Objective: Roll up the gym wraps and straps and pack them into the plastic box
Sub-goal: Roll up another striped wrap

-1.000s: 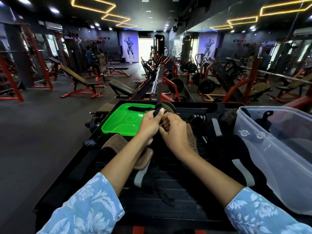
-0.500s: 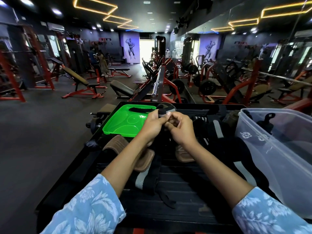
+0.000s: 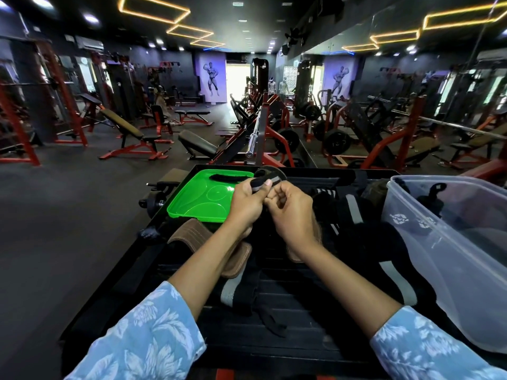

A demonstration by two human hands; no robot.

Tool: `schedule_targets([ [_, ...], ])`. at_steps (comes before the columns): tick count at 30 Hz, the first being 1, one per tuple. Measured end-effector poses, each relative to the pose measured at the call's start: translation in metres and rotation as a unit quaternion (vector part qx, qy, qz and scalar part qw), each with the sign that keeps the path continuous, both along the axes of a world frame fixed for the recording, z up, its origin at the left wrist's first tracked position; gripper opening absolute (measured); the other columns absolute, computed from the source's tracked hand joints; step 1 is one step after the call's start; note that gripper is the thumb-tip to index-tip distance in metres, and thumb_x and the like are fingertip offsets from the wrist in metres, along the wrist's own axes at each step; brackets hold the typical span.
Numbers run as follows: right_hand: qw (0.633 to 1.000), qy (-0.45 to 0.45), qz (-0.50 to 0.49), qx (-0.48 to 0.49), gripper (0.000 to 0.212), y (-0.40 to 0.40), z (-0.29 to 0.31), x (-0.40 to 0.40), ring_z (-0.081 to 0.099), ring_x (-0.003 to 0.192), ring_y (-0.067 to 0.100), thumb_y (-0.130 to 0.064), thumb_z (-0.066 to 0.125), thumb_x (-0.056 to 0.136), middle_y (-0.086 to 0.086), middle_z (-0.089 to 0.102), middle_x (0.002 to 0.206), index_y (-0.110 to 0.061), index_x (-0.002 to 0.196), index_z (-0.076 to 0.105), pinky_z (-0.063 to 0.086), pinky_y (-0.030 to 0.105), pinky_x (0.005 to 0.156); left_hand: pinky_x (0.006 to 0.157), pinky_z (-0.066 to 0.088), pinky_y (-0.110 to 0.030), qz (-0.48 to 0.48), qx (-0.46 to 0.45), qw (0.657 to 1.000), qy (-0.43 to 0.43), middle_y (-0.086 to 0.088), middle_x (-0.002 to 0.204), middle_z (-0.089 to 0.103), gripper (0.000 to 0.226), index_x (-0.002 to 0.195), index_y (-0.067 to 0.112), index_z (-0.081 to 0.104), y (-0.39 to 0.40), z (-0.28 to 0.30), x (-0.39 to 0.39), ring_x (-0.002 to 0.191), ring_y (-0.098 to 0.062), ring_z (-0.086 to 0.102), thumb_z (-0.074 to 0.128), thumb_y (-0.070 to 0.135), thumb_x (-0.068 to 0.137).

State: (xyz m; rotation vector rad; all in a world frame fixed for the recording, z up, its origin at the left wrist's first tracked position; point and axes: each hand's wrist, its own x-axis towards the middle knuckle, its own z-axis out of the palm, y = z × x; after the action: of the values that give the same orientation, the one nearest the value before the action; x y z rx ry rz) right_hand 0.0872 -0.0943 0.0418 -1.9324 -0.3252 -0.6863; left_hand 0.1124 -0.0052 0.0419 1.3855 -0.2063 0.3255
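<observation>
My left hand (image 3: pixel 247 204) grips the rolled end of a black wrap with a grey stripe (image 3: pixel 258 184), thumb on top of the roll. Close beside it, my right hand (image 3: pixel 292 209) has its fingers curled round the same wrap, whose loose length hangs down hidden behind my hands. More black and grey wraps (image 3: pixel 354 212) lie on the black slatted table (image 3: pixel 288 325). A brown leather strap (image 3: pixel 192 237) lies under my left forearm. The clear plastic box (image 3: pixel 450 259) stands at the right with a black strap (image 3: pixel 433 196) inside.
A green lid (image 3: pixel 200 198) lies at the table's far left with a black strap (image 3: pixel 227 177) on it. A grey-and-black wrap (image 3: pixel 236 294) hangs between my forearms. Beyond the table stand gym benches (image 3: pixel 129 133), a barbell rack (image 3: pixel 258 138) and a mirror wall.
Both hands have kept turning the wrap; the roll at my left fingertips has grown slightly and my left thumb now sits over it. The hands stay in nearly the same spot.
</observation>
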Motion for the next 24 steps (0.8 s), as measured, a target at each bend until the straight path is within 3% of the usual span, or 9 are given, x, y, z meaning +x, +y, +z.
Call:
schedule_targets([
  [3,0.998,-0.035,-0.036,-0.041,0.003,0.003,-0.003,-0.001,0.057,0.071,0.021,0.003,0.063,0.079,0.01,0.062,0.075,0.001,0.079,0.062,0.046,0.028,0.067,0.063,0.048,-0.012,-0.002,0.008,1.0,-0.006,0.005,0.073,0.066,0.01,0.093,0.005,0.062,-0.002,0.002,-0.003,0.063,0.003,0.06,0.052,0.006,0.093],
  [6,0.995,-0.06,-0.058,-0.061,0.009,0.001,-0.003,0.0,0.058,0.079,0.024,-0.002,0.062,0.082,0.015,0.064,0.085,0.002,0.09,0.064,0.042,0.028,0.073,0.058,0.047,-0.01,-0.025,0.013,1.0,-0.011,0.003,0.069,0.063,0.018,0.082,0.012,0.059,-0.006,0.005,-0.006,0.059,0.003,0.059,0.048,0.007,0.095],
  [9,0.997,-0.049,-0.049,-0.043,0.015,-0.003,-0.002,0.003,0.06,0.076,0.023,-0.008,0.067,0.079,0.012,0.065,0.084,-0.001,0.091,0.065,0.049,0.031,0.071,0.076,0.048,-0.023,-0.03,0.042,0.998,-0.023,-0.006,0.083,0.058,0.016,0.084,0.017,0.058,-0.008,0.003,-0.005,0.078,-0.012,0.057,0.048,0.011,0.096],
  [11,0.998,-0.024,-0.051,-0.029,0.013,-0.005,-0.002,0.006,0.062,0.075,0.021,-0.009,0.067,0.08,0.011,0.066,0.084,-0.003,0.092,0.065,0.05,0.029,0.071,0.083,0.046,-0.027,-0.032,0.065,0.997,-0.029,-0.005,0.089,0.058,0.01,0.09,0.018,0.057,-0.009,0.001,-0.005,0.086,-0.016,0.055,0.05,0.013,0.094],
  [15,1.0,0.004,-0.021,0.004,0.008,-0.008,0.001,0.008,0.058,0.066,0.008,-0.004,0.062,0.083,0.005,0.066,0.08,-0.004,0.091,0.065,0.045,0.01,0.064,0.075,0.048,-0.011,-0.046,0.055,0.997,-0.038,-0.001,0.088,0.058,0.017,0.106,0.003,0.051,-0.009,0.004,-0.008,0.073,0.004,0.06,0.041,-0.005,0.094],
  [17,1.0,0.021,0.014,0.013,0.012,-0.01,0.004,0.01,0.055,0.065,0.002,0.001,0.061,0.083,-0.001,0.063,0.076,-0.007,0.091,0.066,0.042,0.005,0.063,0.08,0.047,-0.015,-0.043,0.059,0.996,-0.051,-0.001,0.088,0.059,0.019,0.106,0.003,0.052,-0.006,0.006,-0.008,0.077,0.001,0.059,0.042,-0.006,0.094],
  [21,0.992,0.068,0.095,0.047,0.021,-0.012,0.007,0.012,0.057,0.072,0.01,0.008,0.056,0.085,-0.005,0.059,0.075,-0.011,0.088,0.061,0.048,0.02,0.072,0.069,0.048,-0.009,-0.061,0.034,0.997,-0.044,0.004,0.081,0.063,0.016,0.101,0.003,0.056,-0.003,0.006,-0.009,0.067,0.006,0.061,0.044,-0.004,0.093],
  [24,0.986,0.079,0.135,0.061,0.023,-0.013,0.008,0.013,0.059,0.076,0.014,0.011,0.052,0.085,-0.001,0.06,0.077,-0.011,0.086,0.059,0.05,0.029,0.074,0.065,0.049,-0.013,-0.08,0.007,0.997,-0.02,0.007,0.072,0.067,0.018,0.089,0.009,0.06,-0.001,0.007,-0.009,0.065,0.001,0.061,0.047,-0.002,0.092],
])
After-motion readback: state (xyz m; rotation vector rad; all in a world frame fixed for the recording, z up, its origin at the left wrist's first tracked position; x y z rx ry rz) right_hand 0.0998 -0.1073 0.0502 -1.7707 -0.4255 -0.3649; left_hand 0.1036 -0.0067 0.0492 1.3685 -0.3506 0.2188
